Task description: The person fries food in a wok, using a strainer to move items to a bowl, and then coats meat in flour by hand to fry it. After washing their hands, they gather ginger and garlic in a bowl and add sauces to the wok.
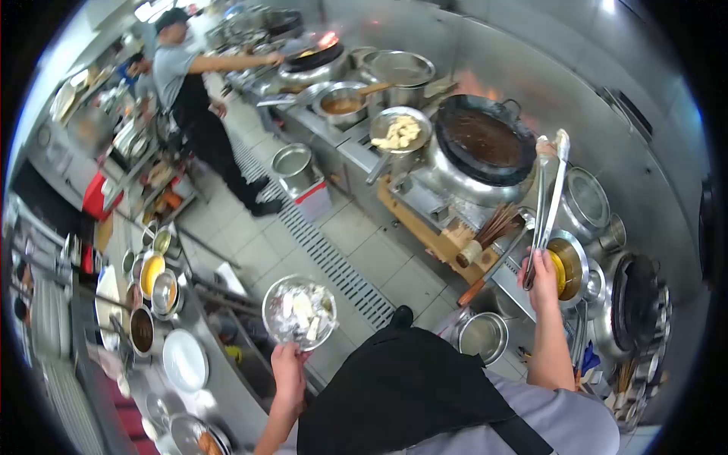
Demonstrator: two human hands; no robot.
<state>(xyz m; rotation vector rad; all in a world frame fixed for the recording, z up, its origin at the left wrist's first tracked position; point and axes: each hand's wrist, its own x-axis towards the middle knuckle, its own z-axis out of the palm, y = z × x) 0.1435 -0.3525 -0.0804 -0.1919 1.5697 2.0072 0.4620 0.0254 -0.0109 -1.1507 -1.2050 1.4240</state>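
Note:
My left hand [289, 373] grips the near rim of a metal bowl [300, 311] with white, flour-coated pieces in it, held out over the floor. On the right, my right hand [541, 280] is closed round the lower part of long metal tongs [547, 201]. The tips of the tongs point up and away, beside a large wok [487, 140] of dark liquid. Just behind my right hand is a metal bowl [580, 265] with yellow contents. Left of the wok, a strainer [400, 130] with pale pieces rests on a pot.
A co-worker [199, 98] stands at the far left, one arm stretched to another wok [312, 57]. A metal pot [293, 163] stands on a white container on the floor. A counter at the left holds a white plate [185, 360] and sauce bowls. A bucket [483, 337] sits low between my arms.

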